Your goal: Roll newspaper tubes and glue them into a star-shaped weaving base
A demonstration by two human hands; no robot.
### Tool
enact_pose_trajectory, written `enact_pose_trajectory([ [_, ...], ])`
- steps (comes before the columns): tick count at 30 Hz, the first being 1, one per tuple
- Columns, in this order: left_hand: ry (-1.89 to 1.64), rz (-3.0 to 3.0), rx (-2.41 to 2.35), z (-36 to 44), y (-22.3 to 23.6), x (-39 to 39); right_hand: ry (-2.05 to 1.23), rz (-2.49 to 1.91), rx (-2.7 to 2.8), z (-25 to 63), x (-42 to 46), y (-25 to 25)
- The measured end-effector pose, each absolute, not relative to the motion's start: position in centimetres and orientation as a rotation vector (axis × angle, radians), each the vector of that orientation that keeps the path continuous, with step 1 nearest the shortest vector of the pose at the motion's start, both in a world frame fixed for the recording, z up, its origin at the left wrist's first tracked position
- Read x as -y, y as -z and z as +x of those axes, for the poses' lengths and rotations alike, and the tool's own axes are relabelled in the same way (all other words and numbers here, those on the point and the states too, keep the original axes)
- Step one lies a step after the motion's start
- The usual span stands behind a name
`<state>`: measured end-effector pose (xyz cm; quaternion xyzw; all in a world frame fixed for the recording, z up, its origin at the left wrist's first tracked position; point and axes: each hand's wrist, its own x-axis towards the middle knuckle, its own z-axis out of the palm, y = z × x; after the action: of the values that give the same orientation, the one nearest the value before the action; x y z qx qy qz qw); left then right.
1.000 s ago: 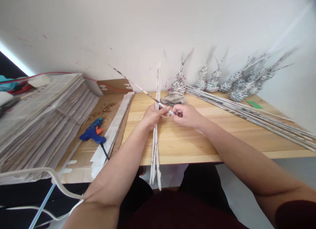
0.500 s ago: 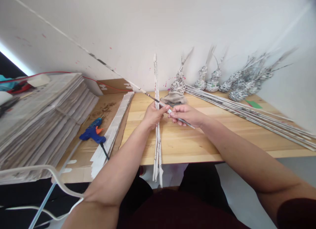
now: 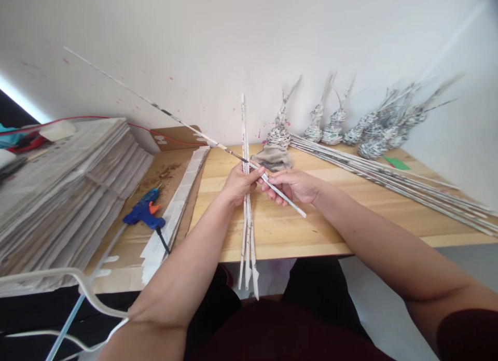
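Over the wooden table my left hand [image 3: 241,184] is closed around a bundle of rolled newspaper sticks [image 3: 248,231], which runs away from me and overhangs the front edge. A single long newspaper stick [image 3: 286,199] crosses the bundle at a slant, pressed under my left thumb. Its thin far end rises to the upper left, and its short end points to the lower right. My right hand [image 3: 293,184] grips this slanting stick between thumb and fingers, just right of the crossing. Some fingertips of both hands are hidden behind the sticks.
A blue glue gun [image 3: 144,211] lies on cardboard at left, beside a tall stack of newspaper [image 3: 78,190] and paper strips [image 3: 179,195]. Several woven paper figures [image 3: 279,135] line the wall. More paper sticks [image 3: 373,174] lie on the table [image 3: 295,236] at right, near a grey cloth [image 3: 271,157].
The slanting stick has slid down to the right through my hands, so its short end sticks out further and its far end is lower. My hands stay almost in place.
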<state>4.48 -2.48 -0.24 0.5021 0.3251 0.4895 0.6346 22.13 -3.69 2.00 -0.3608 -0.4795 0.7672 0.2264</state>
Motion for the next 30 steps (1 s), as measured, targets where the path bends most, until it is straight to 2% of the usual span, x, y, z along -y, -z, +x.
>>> enact_pose_trajectory([
  [10, -0.969, 1.101, -0.692, 3.2, -0.7, 2.7, -2.119, -0.933, 1.237, 22.4, 3.4, -1.8],
  [20, -0.995, 1.080, -0.765, 3.4, -0.4, 2.6, -2.080, -0.993, 1.358, 22.2, 3.8, -2.1],
  [24, -0.994, 1.064, -0.805, 3.5, -0.3, 2.5, -1.890, -1.089, 1.496, 22.1, 3.9, -2.2],
  [30, -1.055, 1.076, -0.928, 3.8, -0.3, 2.5, -1.356, -1.244, 1.658, 21.7, 3.8, -1.7],
])
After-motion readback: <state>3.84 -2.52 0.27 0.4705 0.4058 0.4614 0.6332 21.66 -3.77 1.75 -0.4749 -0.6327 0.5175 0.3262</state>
